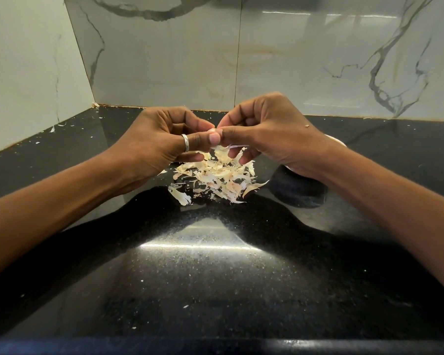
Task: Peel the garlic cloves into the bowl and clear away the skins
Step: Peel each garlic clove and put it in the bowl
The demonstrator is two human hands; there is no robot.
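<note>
Item: garlic clove (214,130), small and pale, mostly hidden by fingertips, was held in the air at 12 o'clock of the skin pile. Left hand (162,142): fingers curled, thumb and forefinger pinched on the clove's left end; a silver ring (185,142) sat on the thumb. Right hand (267,131): fingers curled, thumb and forefinger pinched on the clove's right end, tip to tip with the left thumb; a thin white strip of skin (237,146) trailed under its fingers. Skins (215,179): a loose heap of cream and pinkish flakes lay on the countertop directly beneath both hands, with stray flecks scattered out toward 9 and 11 o'clock by the wall. Bowl (337,141): at 3 o'clock of the heap, largely covered by the right wrist, only a pale arc of rim showing; contents could not be seen. Countertop (215,278): black, speckled, glossy, with a bright reflection at 6 o'clock. Wall tiles (164,60): white marble pattern with grey veins, from 9 through 12 to 3 o'clock.
</note>
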